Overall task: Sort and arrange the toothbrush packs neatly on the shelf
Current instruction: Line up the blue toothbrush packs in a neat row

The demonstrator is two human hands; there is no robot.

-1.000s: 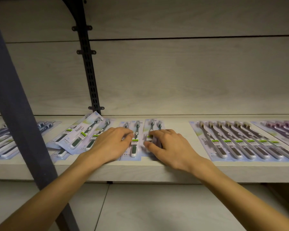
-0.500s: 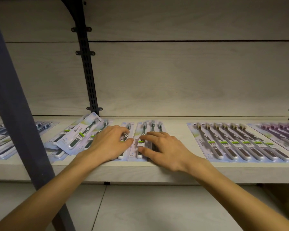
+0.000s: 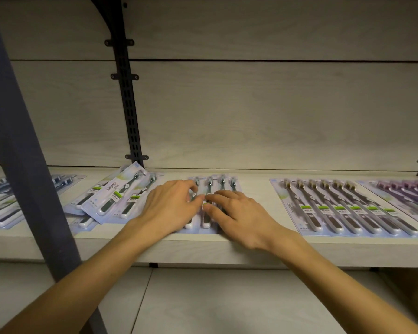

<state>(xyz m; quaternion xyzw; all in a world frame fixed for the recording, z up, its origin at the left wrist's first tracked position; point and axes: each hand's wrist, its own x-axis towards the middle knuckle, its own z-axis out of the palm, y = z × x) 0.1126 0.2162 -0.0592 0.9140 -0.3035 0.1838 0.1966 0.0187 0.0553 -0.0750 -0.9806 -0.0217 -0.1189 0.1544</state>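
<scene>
Several green-handled toothbrush packs [image 3: 214,189] lie side by side at the middle of the pale wooden shelf [image 3: 203,249]. My left hand [image 3: 171,208] rests flat on their left part, its fingers touching the packs. My right hand [image 3: 239,215] lies flat on their right part, fingers spread. The fingertips of both hands nearly meet over one pack. Left of them a loose heap of green packs [image 3: 116,196] lies askew, one pack tilted on top. A neat row of brown-bristled packs [image 3: 343,208] lies to the right.
Purple packs [image 3: 410,194] lie at the far right and blue-grey packs [image 3: 0,206] at the far left. A dark slanted post [image 3: 22,153] crosses the left foreground. A black slotted upright [image 3: 128,104] runs up the back panel. Tiled floor shows below the shelf.
Both hands have pushed the middle packs closer together; the gap between the two groups has closed. The hands have moved nearer each other, fingertips almost touching.
</scene>
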